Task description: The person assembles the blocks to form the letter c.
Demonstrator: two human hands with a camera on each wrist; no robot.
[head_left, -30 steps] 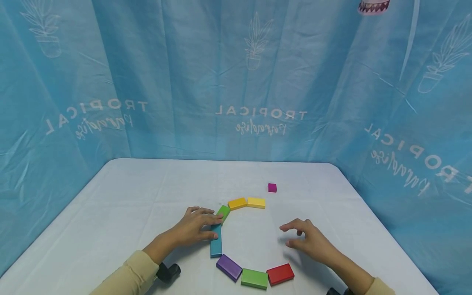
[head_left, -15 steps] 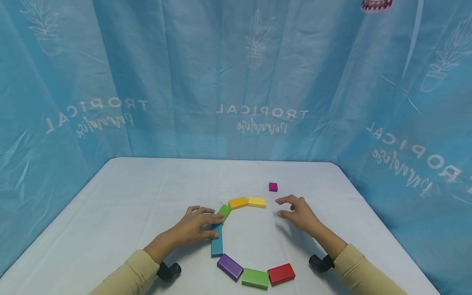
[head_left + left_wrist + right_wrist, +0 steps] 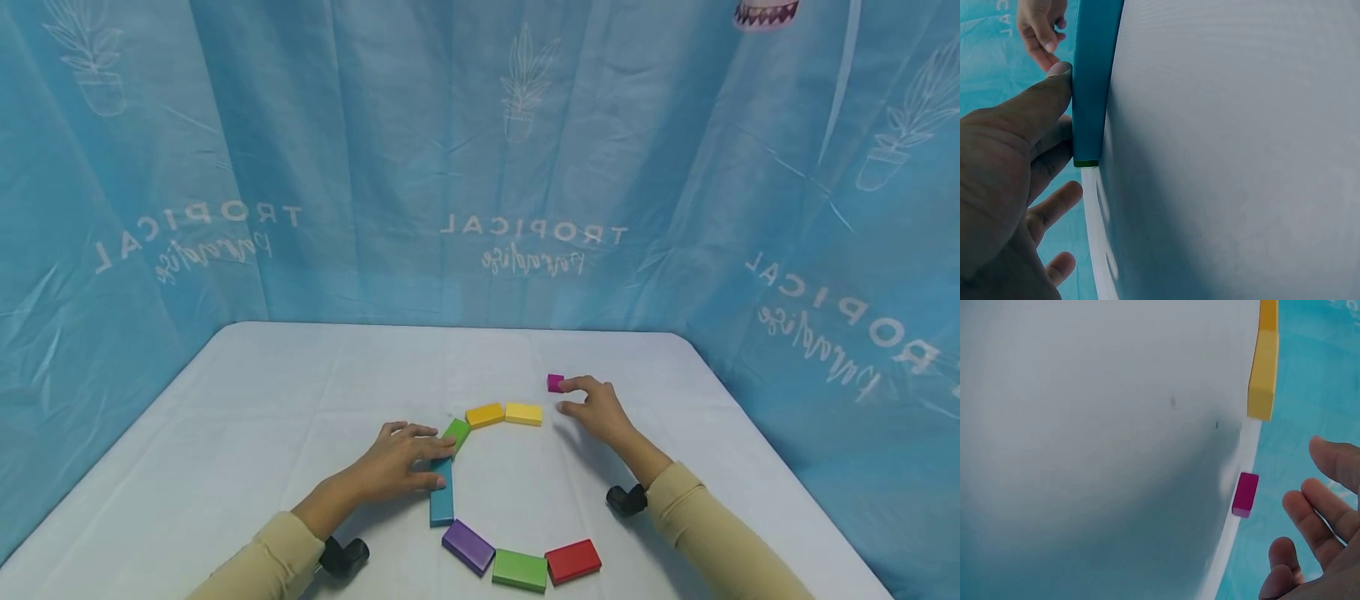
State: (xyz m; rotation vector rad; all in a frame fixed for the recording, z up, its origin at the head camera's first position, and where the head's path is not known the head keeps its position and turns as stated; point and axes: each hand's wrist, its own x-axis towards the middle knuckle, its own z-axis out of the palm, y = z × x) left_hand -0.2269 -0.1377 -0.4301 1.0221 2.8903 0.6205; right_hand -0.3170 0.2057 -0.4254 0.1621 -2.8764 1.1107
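My left hand (image 3: 401,460) rests on the blue block (image 3: 442,506); its thumb and fingertips touch the top and one finger reaches onto the green block (image 3: 456,432) behind it. In the left wrist view the thumb lies against the blue block (image 3: 1094,81), with the other fingers spread. Beside a magenta cube (image 3: 555,382) hovers my right hand (image 3: 597,410), thumb and index finger apart. The right wrist view has the magenta cube (image 3: 1245,495) on the table, a gap away from the fingers. A yellow block (image 3: 523,414) is just left of this hand.
An orange block (image 3: 484,415) adjoins the yellow one. Nearer, a purple block (image 3: 468,547), another green block (image 3: 519,571) and a red block (image 3: 573,561) continue the curved row on the white table (image 3: 315,367). A blue printed curtain (image 3: 390,167) surrounds the table.
My right hand has moved forward and slightly left, from over the table's right side to beside the magenta cube. The left hand stays on the blue block.
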